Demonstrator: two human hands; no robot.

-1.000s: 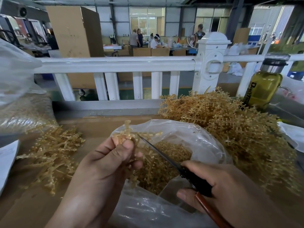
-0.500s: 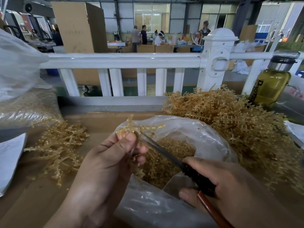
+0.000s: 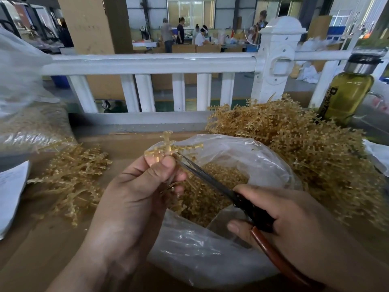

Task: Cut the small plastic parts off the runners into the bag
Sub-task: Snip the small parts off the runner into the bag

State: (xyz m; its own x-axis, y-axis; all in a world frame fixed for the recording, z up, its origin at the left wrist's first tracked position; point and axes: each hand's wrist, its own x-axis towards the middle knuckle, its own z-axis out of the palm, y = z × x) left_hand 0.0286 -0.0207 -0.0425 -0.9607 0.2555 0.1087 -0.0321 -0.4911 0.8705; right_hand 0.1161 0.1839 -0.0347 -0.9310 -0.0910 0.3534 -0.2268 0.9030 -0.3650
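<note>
Pinching a tan plastic runner (image 3: 168, 146) between thumb and curled fingers, the left hand (image 3: 134, 197) holds it over the mouth of a clear crinkled bag (image 3: 248, 159). The runner is branched and knobbly, with short stubs. The right hand (image 3: 294, 224) is wrapped round scissors (image 3: 212, 182) with dark thin blades, a black pivot and a glossy red-brown handle; the blade tips meet the runner just beside the left thumb. The bag holds loose small tan parts (image 3: 212, 199).

A big tangled heap of runners (image 3: 294, 148) lies right of the bag and a smaller heap (image 3: 71, 178) left, both on a brown table (image 3: 42, 256). At far right stands a bottle (image 3: 347, 95) of yellow-green liquid with a metal cap and vertical black print starting with "D", the rest unreadable. A printed paper sheet (image 3: 10, 192) lies at the left edge, text too small to read. A white fence (image 3: 147, 64) runs behind.
</note>
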